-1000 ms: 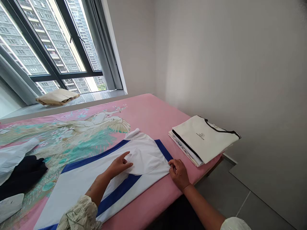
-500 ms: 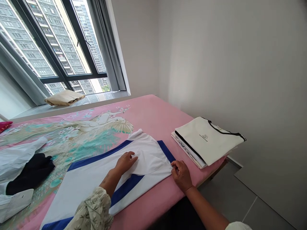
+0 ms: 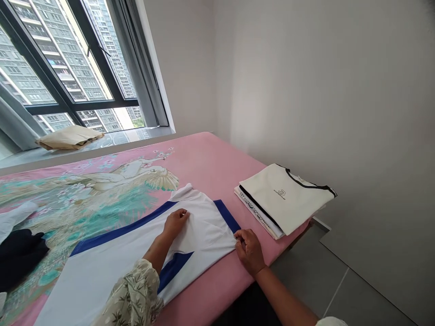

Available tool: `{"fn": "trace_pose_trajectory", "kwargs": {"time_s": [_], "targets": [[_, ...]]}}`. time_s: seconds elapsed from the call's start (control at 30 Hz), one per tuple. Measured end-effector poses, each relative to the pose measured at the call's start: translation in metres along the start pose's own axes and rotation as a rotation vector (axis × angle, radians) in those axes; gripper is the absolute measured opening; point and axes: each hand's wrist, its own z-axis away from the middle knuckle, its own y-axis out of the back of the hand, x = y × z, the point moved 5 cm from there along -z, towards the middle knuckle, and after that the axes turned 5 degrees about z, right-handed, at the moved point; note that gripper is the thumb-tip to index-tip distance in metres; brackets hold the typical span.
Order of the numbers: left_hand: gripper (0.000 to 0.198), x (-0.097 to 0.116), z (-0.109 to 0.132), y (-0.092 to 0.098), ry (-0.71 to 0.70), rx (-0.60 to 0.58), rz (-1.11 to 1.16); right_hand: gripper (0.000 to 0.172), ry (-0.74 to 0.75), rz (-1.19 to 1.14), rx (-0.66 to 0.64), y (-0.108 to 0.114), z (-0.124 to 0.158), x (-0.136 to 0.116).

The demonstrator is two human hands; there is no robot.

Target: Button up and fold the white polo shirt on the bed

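A white shirt (image 3: pixel 207 226) with blue panels lies spread over the pink bed, its narrow white end pointing toward the far side. My left hand (image 3: pixel 176 222) is closed in a pinch on the white cloth near the middle of the shirt, and small creases run from the fingertips. At the shirt's right edge, beside a blue strip, my right hand (image 3: pixel 248 248) has its fingers closed on the cloth. Part of the shirt is hidden under my left forearm and its patterned sleeve.
Folded shirts (image 3: pixel 288 197) are stacked near the bed's right edge, a cream one with black trim on top. Dark cloth (image 3: pixel 20 256) and white cloth (image 3: pixel 15 219) lie at the left. A beige folded item (image 3: pixel 70 137) rests on the windowsill. Grey floor lies beyond the bed.
The fingers of my left hand have come together on the cloth. My right hand keeps its hold at the shirt's edge. The view has turned slightly right.
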Motion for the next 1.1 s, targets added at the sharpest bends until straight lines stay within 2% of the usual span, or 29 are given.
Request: {"fn": "trace_pose_trajectory", "kwargs": {"time_s": [0.17,0.23,0.3,0.37,0.43,0.5,0.63,0.7,0.77,0.87,0.93,1.0,1.1], "targets": [[0.030,-0.004,0.010,0.010,-0.032,0.133,-0.040,0.017,0.012,0.044,0.022,-0.002,0.001,0.002],[0.034,-0.002,0.027,0.022,-0.070,0.216,-0.054,0.018,0.015,0.044,0.027,-0.002,0.001,0.003],[0.032,0.004,0.055,0.032,-0.143,0.259,-0.065,0.019,0.019,0.037,0.027,-0.003,0.002,0.004],[0.027,0.015,0.091,0.033,-0.285,0.208,-0.104,0.018,0.018,0.029,0.020,-0.003,0.003,0.003],[0.024,0.025,0.129,0.024,-0.454,0.088,-0.171,0.017,0.013,0.026,0.011,-0.003,0.004,0.004],[0.023,0.028,0.161,0.011,-0.539,0.001,-0.234,0.016,0.008,0.021,0.011,-0.002,0.007,0.006],[0.030,0.020,0.193,-0.004,-0.430,0.056,-0.278,0.015,0.040,0.016,0.066,0.005,0.010,0.001],[0.034,0.017,0.198,-0.006,-0.366,0.092,-0.260,0.014,0.103,0.019,0.134,0.011,0.010,-0.017],[0.037,0.016,0.202,-0.005,-0.325,0.111,-0.233,0.014,0.219,-0.034,0.115,0.008,0.008,-0.049],[0.041,0.014,0.206,-0.005,-0.284,0.123,-0.216,0.019,0.401,-0.145,-0.142,-0.022,0.003,-0.104],[0.043,0.011,0.207,-0.006,-0.256,0.129,-0.215,0.021,0.416,-0.115,-0.273,-0.050,-0.005,-0.124],[0.045,0.008,0.208,-0.008,-0.237,0.136,-0.211,0.023,0.320,0.019,-0.286,-0.078,-0.021,-0.124],[0.047,0.005,0.209,-0.010,-0.231,0.142,-0.197,0.022,0.130,0.222,-0.251,-0.109,-0.053,-0.101]]}}
